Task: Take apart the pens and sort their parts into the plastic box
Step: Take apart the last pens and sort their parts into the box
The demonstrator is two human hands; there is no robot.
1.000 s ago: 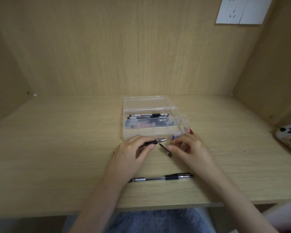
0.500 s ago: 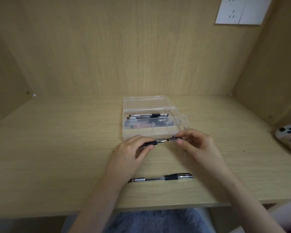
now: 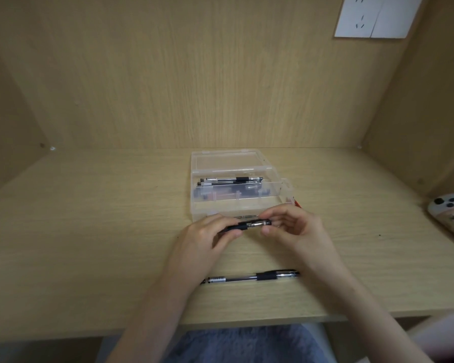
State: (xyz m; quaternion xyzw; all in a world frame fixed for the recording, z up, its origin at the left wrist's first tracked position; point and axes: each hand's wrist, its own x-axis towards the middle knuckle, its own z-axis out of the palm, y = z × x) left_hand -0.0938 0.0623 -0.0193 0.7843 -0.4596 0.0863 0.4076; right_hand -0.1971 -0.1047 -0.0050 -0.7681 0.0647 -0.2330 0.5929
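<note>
Both hands hold one pen (image 3: 256,224) just above the bench (image 3: 89,231), right in front of the plastic box (image 3: 207,209). The left hand (image 3: 202,239) has its grip closed round the black barrel. The right hand (image 3: 299,231) pinches the pen's right end. A second pen (image 3: 252,278) lies near the bench edge.

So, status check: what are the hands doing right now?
Left hand and right hand grip one pen. Second pen lies on desk. Nothing blocks the box.

We note a clear plastic box (image 3: 243,176), a black-gripped clear pen (image 3: 252,277) (silver tip), pale wood-grain desk (image 3: 89,231), white socket plate (image 3: 378,17).
</note>
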